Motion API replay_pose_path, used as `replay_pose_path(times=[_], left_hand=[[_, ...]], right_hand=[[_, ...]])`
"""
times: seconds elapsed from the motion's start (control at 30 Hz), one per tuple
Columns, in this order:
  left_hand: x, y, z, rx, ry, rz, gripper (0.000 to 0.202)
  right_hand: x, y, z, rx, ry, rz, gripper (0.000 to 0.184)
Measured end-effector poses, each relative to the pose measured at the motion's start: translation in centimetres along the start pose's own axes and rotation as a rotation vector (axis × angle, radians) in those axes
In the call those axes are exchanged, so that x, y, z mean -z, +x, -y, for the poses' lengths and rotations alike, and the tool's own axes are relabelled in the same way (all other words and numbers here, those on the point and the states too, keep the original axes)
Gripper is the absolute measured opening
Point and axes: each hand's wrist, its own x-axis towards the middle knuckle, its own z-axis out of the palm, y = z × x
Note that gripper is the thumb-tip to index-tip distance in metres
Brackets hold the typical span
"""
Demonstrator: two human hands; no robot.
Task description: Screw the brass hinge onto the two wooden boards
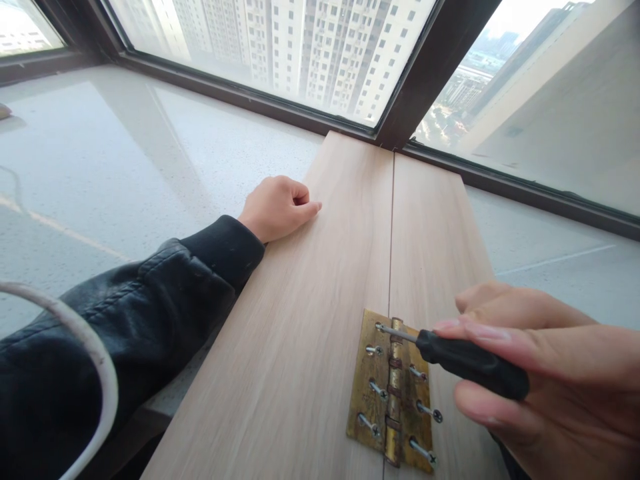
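The right hand point(575, 370) pinches a screwdriver point(470, 362), its tip at a hinge point(394, 383). The left hand point(275, 208), in a loose fist, rests on a board point(310, 327).

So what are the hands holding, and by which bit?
The right hand holds the screwdriver by its black handle. The left hand is on the board's edge; I can't tell if it grips it.

Raised screws point(369, 425) obstruct the hinge point(394, 383); open board point(345, 247) lies beyond.
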Motion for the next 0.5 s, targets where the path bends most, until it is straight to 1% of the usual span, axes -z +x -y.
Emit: replay_pose_path(times=[0.07,0.13,0.2,0.27,0.33,0.4,0.5], left_hand=[[0.01,-0.01,-0.01,0.0,-0.003,0.002,0.036],[0.0,0.01,-0.02,0.0,-0.004,0.0,0.036],[-0.01,0.04,-0.01,0.001,-0.001,-0.004,0.036],[-0.02,0.07,0.01,0.0,0.003,-0.007,0.036],[-0.03,0.1,0.04,-0.005,0.007,-0.008,0.036],[-0.05,0.11,0.08,-0.01,0.012,-0.005,0.036],[-0.07,0.1,0.15,-0.011,0.017,-0.001,0.036]], right_hand=[[-0.18,0.1,-0.1,0.025,-0.018,-0.023,0.036],[-0.09,0.38,-0.36,0.085,-0.04,0.012,0.035],[0.18,0.65,-0.67,0.144,-0.065,0.074,0.031],[0.49,0.73,-0.88,0.172,-0.085,0.118,0.03],[0.71,0.63,-0.89,0.162,-0.1,0.133,0.037],[0.8,0.48,-0.74,0.111,-0.114,0.14,0.045],[0.77,0.37,-0.48,0.057,-0.102,0.153,0.049]])
